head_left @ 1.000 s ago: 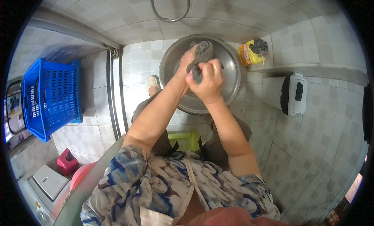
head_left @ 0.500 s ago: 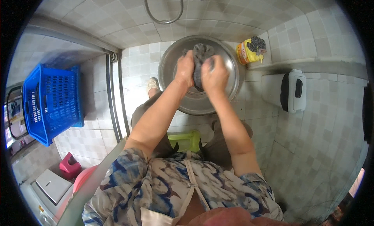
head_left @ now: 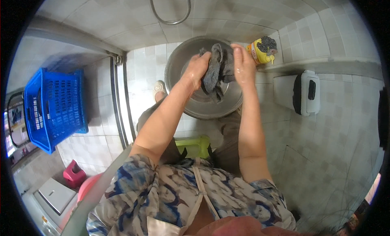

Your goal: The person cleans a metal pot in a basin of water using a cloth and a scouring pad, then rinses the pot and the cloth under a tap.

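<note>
A wet-looking, fuzzy grey cloth [head_left: 214,78] hangs bunched between my hands, above a wide round metal basin [head_left: 178,95]. My left hand [head_left: 198,68] is closed on its left side, thumb against the bunched folds. On the other side, my right hand [head_left: 245,68] grips the cloth's right part; its thumb points away from me and its other fingers are mostly hidden. The cloth's lower end droops toward the basin's near side. What lies inside the basin beneath the cloth is partly covered.
Right of the basin stands a yellow container [head_left: 256,53] topped with a grey scouring pad [head_left: 267,43]. Further right is a white-and-black bin [head_left: 305,93]. A blue plastic basket [head_left: 61,108] is at the left, past the door track. A green stool [head_left: 195,144] is beneath me; a shower hose [head_left: 172,22] hangs ahead.
My hands have moved apart, the right one going rightward and turning. The cloth, squeezed together between them before, is now more spread out.
</note>
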A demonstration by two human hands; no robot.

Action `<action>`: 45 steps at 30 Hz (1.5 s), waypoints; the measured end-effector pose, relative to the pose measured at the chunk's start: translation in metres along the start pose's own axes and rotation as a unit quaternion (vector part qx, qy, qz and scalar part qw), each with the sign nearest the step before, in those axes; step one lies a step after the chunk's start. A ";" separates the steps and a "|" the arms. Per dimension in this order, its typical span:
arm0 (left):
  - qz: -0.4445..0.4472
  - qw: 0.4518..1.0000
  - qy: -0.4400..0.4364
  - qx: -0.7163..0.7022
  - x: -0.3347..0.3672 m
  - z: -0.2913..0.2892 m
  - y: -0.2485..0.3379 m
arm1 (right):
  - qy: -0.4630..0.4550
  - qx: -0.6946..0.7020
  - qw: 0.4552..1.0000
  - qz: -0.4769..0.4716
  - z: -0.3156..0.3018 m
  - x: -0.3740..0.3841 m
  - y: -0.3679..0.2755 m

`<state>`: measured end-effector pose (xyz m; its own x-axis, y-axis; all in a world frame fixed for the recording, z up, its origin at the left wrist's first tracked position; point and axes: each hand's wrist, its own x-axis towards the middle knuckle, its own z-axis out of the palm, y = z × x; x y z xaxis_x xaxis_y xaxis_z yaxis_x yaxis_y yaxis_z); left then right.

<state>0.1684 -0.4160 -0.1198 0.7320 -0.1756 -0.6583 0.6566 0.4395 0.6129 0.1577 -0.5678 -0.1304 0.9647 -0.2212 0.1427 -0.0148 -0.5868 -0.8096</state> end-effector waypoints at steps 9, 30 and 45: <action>0.135 0.985 -0.078 0.074 0.002 -0.006 -0.003 | -0.177 0.009 0.983 0.056 -0.010 -0.008 -0.009; 0.065 0.987 -0.116 -0.087 0.020 -0.027 -0.041 | 0.028 0.004 0.959 -0.282 0.037 -0.054 -0.064; -0.064 0.966 -0.100 -0.231 0.032 -0.024 -0.009 | -0.057 0.439 0.880 0.171 -0.024 -0.013 -0.032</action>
<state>0.1816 -0.4051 -0.1573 0.7017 -0.4011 -0.5889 0.6262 0.7414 0.2412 0.1393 -0.5644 -0.0926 0.9643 -0.1585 -0.2122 -0.1491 0.3372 -0.9295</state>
